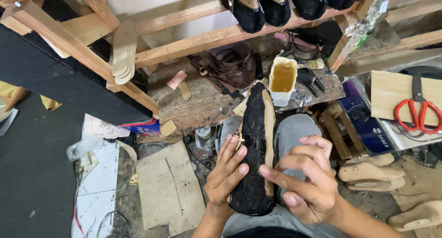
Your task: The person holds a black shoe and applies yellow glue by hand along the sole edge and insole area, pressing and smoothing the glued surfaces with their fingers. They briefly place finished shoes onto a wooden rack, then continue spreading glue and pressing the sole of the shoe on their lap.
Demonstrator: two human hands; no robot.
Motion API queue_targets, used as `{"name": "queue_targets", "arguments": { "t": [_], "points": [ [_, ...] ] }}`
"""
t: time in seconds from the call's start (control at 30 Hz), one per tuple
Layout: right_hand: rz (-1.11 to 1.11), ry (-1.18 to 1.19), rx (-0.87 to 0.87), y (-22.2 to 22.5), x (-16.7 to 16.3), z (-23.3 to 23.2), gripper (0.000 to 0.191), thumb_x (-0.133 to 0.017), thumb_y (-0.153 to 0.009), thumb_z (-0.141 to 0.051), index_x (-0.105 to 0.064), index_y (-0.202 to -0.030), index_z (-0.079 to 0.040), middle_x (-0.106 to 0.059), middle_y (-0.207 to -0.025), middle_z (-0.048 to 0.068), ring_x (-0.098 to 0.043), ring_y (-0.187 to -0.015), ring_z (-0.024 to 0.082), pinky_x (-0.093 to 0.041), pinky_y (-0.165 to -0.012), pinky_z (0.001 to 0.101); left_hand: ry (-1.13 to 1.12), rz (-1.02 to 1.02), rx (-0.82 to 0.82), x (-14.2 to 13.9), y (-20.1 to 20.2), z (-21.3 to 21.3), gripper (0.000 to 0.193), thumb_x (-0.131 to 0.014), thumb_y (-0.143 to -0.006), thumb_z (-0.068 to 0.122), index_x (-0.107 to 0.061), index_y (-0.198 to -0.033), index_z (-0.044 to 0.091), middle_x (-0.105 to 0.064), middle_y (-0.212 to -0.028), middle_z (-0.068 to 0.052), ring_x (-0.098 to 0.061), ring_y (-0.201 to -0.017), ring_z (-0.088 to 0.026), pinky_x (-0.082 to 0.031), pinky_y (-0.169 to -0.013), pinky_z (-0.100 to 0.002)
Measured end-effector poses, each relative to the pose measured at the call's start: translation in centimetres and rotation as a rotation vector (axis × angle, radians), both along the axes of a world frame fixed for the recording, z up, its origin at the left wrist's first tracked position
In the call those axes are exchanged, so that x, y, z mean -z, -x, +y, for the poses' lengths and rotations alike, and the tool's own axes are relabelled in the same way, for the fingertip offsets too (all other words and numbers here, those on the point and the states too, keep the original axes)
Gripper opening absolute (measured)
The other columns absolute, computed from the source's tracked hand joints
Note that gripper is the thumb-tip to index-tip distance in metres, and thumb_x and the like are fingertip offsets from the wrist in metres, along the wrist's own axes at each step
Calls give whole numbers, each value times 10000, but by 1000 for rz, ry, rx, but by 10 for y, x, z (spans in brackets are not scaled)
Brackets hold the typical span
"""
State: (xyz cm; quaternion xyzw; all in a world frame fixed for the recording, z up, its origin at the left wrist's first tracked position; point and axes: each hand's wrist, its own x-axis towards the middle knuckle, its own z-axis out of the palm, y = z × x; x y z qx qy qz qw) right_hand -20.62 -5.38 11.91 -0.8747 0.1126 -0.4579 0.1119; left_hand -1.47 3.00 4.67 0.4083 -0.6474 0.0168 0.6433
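Hands (271, 178) both grip black lace shoe (253, 155), toe nearing workbench edge (202, 123).

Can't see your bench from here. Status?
Left hand grips black shoe. Right hand pinches its side edge. Glue tub beyond toe, apart.
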Motion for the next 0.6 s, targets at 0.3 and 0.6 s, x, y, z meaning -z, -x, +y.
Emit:
{"name": "queue_targets", "arguments": {
  "t": [0.3, 0.6],
  "points": [
    [-12, 33, -28, -3, 0, -1, 386, -493, -985, -315, -789, -1100, -95, -612, -950, 21, -562, -949, 224, -361, -1027, 515, -12, -3, -11, 1, -3, 0, 265, -628, -1038, 146, -604, -1298, 95, -650, -1391, -192, -576, -1404, -453, -408, -1235, -687],
    [23, -10, 1, -8, -1, -6, 369, -514, -972, -303, -782, -1132, -105, -609, -943, 14, -569, -947, 207, -343, -1056, 497, -17, 3, -8, 2, -5, 2, 267, -643, -1045, 139, -595, -1302, 85, -637, -1402, -193, -565, -1410, -448, -408, -1230, -682]
  ]
}}
